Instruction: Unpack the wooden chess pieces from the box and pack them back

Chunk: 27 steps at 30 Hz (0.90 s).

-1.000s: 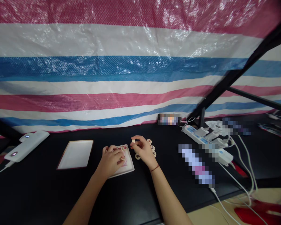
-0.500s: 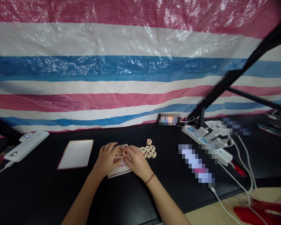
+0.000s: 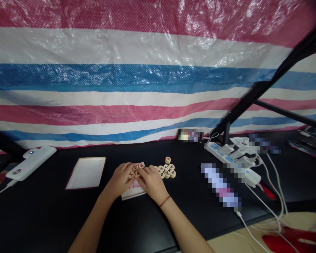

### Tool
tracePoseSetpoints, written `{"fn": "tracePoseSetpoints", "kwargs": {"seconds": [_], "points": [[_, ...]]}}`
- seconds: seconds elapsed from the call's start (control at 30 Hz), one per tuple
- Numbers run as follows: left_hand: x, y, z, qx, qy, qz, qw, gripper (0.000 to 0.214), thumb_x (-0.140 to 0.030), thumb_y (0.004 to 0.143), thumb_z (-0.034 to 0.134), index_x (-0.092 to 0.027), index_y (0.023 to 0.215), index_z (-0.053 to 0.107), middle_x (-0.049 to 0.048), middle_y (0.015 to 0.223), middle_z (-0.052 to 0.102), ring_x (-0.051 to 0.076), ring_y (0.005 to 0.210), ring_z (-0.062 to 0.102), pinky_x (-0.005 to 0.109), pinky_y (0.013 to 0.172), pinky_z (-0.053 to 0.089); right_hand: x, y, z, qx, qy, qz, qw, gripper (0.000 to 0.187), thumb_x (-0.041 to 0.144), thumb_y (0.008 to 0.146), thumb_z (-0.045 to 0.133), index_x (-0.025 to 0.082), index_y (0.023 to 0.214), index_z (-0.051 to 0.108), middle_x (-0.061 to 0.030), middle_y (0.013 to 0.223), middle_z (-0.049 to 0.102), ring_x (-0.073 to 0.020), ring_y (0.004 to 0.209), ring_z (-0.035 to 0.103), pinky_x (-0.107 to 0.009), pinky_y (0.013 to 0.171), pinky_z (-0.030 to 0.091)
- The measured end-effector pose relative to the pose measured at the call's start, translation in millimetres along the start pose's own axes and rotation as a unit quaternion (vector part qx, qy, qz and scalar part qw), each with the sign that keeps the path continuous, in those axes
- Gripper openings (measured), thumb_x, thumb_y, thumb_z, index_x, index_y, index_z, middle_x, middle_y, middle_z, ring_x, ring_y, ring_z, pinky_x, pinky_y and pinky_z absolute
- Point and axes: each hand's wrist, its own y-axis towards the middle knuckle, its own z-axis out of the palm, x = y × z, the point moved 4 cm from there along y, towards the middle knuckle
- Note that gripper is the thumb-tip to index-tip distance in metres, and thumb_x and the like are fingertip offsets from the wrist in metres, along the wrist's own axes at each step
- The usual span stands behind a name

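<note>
Both my hands rest together over a small white tray (image 3: 129, 194) on the black table. My left hand (image 3: 120, 179) lies on the tray's left part, fingers curled towards round wooden chess pieces with red marks (image 3: 137, 169). My right hand (image 3: 152, 181) covers the tray's right part, its fingertips pinched at those same pieces. Just right of my right hand sits a loose cluster of several more wooden pieces (image 3: 167, 169) on the table. What my fingers hold is hidden.
A second white tray (image 3: 86, 172) lies to the left. White power banks (image 3: 31, 162) sit at the far left. A power strip (image 3: 230, 157) with plugs and white cables (image 3: 268, 196) fills the right side. A striped plastic sheet hangs behind; a black bar (image 3: 265, 82) slants across.
My right hand, which held one piece up in a pinch a second ago, has come down left onto the tray beside my left hand, uncovering the cluster of pieces.
</note>
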Motion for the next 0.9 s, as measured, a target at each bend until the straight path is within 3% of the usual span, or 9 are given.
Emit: {"fn": "tracePoseSetpoints", "kwargs": {"seconds": [0.23,0.37,0.47,0.6,0.73,0.8,0.9], "points": [[-2,0,-1.3,0.000,-0.004,-0.001,1.000,0.042,-0.026,0.086,0.052,-0.019,0.127,0.051,0.0112,0.121,0.059,0.025,0.112,0.054,0.044,0.098,0.045,3,1,7,0.007,-0.012,-0.005,1.000,0.013,0.020,0.086,0.060,0.020,0.099,0.062,-0.0050,0.085,0.066,-0.0203,0.081,0.050,-0.032,0.073,0.036],[-8,3,-4.9,0.005,0.025,-0.024,0.999,0.049,-0.030,0.082,0.057,-0.021,0.129,0.050,0.0102,0.122,0.059,0.026,0.115,0.052,0.045,0.100,0.041,-1,-1,-4,-0.009,0.040,-0.004,0.999,0.019,0.016,0.084,0.058,0.021,0.103,0.062,-0.0039,0.085,0.065,-0.0198,0.081,0.053,-0.030,0.073,0.038],[-16,9,-6.5,0.019,0.066,-0.058,0.996,0.053,-0.038,0.079,0.061,-0.023,0.129,0.051,0.0095,0.124,0.058,0.028,0.116,0.051,0.047,0.102,0.036,-24,-1,-23,-0.075,0.107,0.040,0.991,0.015,0.017,0.088,0.051,0.020,0.098,0.062,-0.0034,0.085,0.063,-0.0177,0.081,0.056,-0.028,0.074,0.041],[-24,15,-2.6,0.051,0.101,-0.078,0.990,0.054,-0.038,0.080,0.062,-0.025,0.130,0.050,0.0084,0.125,0.058,0.027,0.116,0.051,0.045,0.101,0.034,-79,-1,-43,-0.134,0.076,0.188,0.970,0.016,0.022,0.088,0.049,0.019,0.094,0.064,-0.0049,0.092,0.060,-0.0159,0.080,0.059,-0.026,0.074,0.042],[-24,15,2.6,0.065,0.117,-0.082,0.988,0.048,-0.032,0.083,0.059,-0.025,0.130,0.050,0.0074,0.122,0.061,0.025,0.111,0.054,0.043,0.097,0.035,-117,3,-40,-0.024,0.000,0.303,0.953,0.027,0.036,0.087,0.053,0.020,0.106,0.064,-0.0075,0.102,0.057,-0.0170,0.080,0.062,-0.026,0.070,0.042],[-23,14,2.9,0.053,0.114,-0.078,0.989,0.047,-0.031,0.083,0.058,-0.025,0.129,0.051,0.0076,0.121,0.061,0.026,0.110,0.054,0.043,0.096,0.036,-122,7,-34,0.034,-0.014,0.318,0.947,0.031,0.039,0.087,0.053,0.020,0.110,0.063,-0.0082,0.102,0.057,-0.0174,0.078,0.063,-0.026,0.068,0.041],[-22,12,1.8,0.041,0.104,-0.070,0.991,0.046,-0.029,0.082,0.059,-0.026,0.127,0.052,0.0078,0.119,0.062,0.027,0.107,0.055,0.044,0.093,0.037,-122,12,-26,0.068,-0.032,0.321,0.944,0.029,0.034,0.085,0.053,0.019,0.108,0.064,-0.0095,0.100,0.060,-0.0190,0.078,0.064,-0.027,0.066,0.041]]}}
